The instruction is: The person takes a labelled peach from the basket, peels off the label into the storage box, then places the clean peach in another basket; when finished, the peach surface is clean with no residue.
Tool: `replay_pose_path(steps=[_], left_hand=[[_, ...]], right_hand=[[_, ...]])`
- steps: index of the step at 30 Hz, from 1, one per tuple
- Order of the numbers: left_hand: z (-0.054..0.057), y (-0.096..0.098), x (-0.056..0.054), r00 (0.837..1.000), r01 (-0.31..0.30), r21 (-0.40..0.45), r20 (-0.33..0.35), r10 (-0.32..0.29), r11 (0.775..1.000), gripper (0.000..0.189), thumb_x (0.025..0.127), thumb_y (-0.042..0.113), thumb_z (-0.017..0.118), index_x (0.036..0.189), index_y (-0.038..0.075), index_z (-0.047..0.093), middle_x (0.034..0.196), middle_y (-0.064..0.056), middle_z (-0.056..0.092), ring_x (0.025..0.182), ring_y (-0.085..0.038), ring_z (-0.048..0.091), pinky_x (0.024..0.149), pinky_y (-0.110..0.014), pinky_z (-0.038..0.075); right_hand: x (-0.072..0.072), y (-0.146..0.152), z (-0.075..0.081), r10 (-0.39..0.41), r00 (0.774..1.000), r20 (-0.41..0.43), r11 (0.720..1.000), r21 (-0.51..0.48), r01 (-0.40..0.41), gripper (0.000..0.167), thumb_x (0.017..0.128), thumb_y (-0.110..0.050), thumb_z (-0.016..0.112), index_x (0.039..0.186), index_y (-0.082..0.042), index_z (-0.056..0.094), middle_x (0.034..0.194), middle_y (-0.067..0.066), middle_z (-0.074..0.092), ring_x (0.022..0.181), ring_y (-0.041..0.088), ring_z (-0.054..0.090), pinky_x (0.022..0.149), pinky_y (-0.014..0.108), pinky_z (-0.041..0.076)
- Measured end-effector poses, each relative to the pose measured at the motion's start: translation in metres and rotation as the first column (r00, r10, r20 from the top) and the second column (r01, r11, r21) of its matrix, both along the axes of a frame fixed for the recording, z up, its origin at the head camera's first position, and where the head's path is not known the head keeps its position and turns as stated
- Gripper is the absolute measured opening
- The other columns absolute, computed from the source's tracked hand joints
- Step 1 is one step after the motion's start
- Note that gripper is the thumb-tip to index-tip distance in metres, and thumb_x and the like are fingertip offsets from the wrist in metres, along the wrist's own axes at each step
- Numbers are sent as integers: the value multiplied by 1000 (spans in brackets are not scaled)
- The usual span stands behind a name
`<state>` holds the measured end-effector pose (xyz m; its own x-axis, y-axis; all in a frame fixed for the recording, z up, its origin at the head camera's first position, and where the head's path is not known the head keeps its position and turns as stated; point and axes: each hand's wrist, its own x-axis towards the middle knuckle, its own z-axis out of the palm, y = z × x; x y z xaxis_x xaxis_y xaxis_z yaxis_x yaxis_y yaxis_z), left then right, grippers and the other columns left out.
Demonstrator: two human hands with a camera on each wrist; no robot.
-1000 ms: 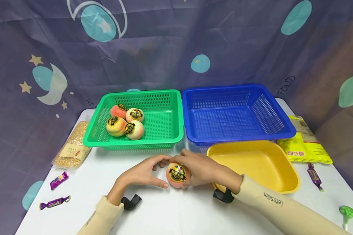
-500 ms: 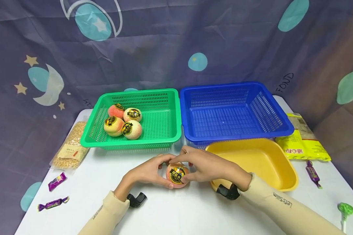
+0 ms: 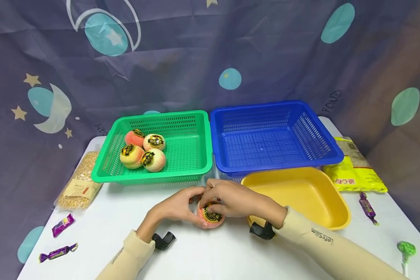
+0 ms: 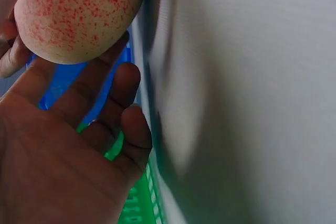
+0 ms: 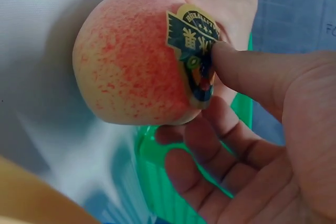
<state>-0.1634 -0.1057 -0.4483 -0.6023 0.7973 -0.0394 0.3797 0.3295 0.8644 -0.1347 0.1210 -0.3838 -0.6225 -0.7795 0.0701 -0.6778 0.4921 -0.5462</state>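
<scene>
Left hand (image 3: 178, 208) and right hand (image 3: 234, 200) meet at one peach (image 5: 131, 61); neither is nearer, both touch it. Left holds it from the left, thumb low on the near side. Right comes over the top from the right, fingers curled behind, thumb tip on the edge of the dark sticker (image 5: 191, 40). Whether I pinch that edge, cannot tell. Peach round, no clear long axis; what counts is the sticker, facing up towards me, right under my right thumb. Contact with the table (image 3: 213, 258) hidden. Green basket (image 3: 161, 176) with four more peaches (image 3: 158, 161) lies ahead and left; yellow tub (image 3: 297, 194) just right.
</scene>
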Motion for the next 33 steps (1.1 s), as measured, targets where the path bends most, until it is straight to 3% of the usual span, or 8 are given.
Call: replay_pose_path(steps=[4, 8, 13, 17, 21, 27, 33], left_hand=[[0, 1, 2, 1000, 11, 4, 22, -11, 1000, 56, 71, 30, 94, 119, 22, 65, 116, 8, 69, 109, -7, 61, 100, -28, 49], [1, 1, 1, 999, 25, -12, 43, -24, 1000, 59, 72, 30, 93, 123, 23, 65, 117, 10, 69, 110, -8, 62, 101, -28, 49], [3, -3, -2, 999, 20, -41, 27, -18, 999, 65, 73, 30, 91, 131, 27, 62, 120, 10, 69, 109, -10, 63, 99, -28, 51], [3, -5, -5, 1000, 25, -37, 16, -24, 999, 68, 74, 29, 90, 135, 28, 60, 124, 7, 67, 107, -10, 64, 97, -29, 51], [3, -5, -8, 999, 22, -44, 27, -21, 999, 66, 75, 30, 90, 134, 28, 60, 124, 6, 67, 106, -10, 63, 95, -31, 51], [7, -6, -12, 999, 10, -71, 41, -7, 997, 65, 74, 33, 91, 132, 29, 61, 117, 6, 68, 103, -12, 63, 91, -34, 51], [9, -6, -13, 999, 21, -69, 50, -18, 997, 66, 74, 33, 91, 132, 28, 62, 114, 6, 68, 101, -13, 62, 90, -34, 51]], right_hand=[[1, -3, 0, 4, 1000, 15, 1000, -22, -4, 11, 90, -13, 77, 87, -22, 70, 85, -6, 58, 79, 9, 54, 70, 17, 44], [4, 1, 3, 5, 1000, 28, 999, -52, -3, 17, 90, -11, 75, 83, -21, 64, 82, -11, 57, 81, 8, 56, 75, 22, 50], [6, 14, 10, -49, 997, 52, 988, -145, 56, 13, 92, -9, 74, 88, -19, 67, 83, -12, 65, 82, 4, 53, 78, 27, 52], [6, 31, 17, -116, 987, 109, 959, -245, 140, 7, 94, -9, 72, 96, -16, 72, 86, -8, 72, 78, 4, 58, 73, 26, 54], [6, 54, 22, -175, 969, 174, 932, -288, 220, 14, 94, -6, 71, 107, -12, 74, 85, -4, 74, 73, 6, 63, 67, 24, 54], [4, 91, 17, -258, 940, 222, 911, -269, 314, 15, 94, -4, 71, 105, -13, 76, 88, -3, 76, 73, 15, 65, 66, 24, 54], [3, 121, 10, -279, 913, 299, 936, -129, 328, 19, 94, -5, 70, 113, -7, 73, 97, 2, 74, 82, 9, 63, 74, 24, 54]])
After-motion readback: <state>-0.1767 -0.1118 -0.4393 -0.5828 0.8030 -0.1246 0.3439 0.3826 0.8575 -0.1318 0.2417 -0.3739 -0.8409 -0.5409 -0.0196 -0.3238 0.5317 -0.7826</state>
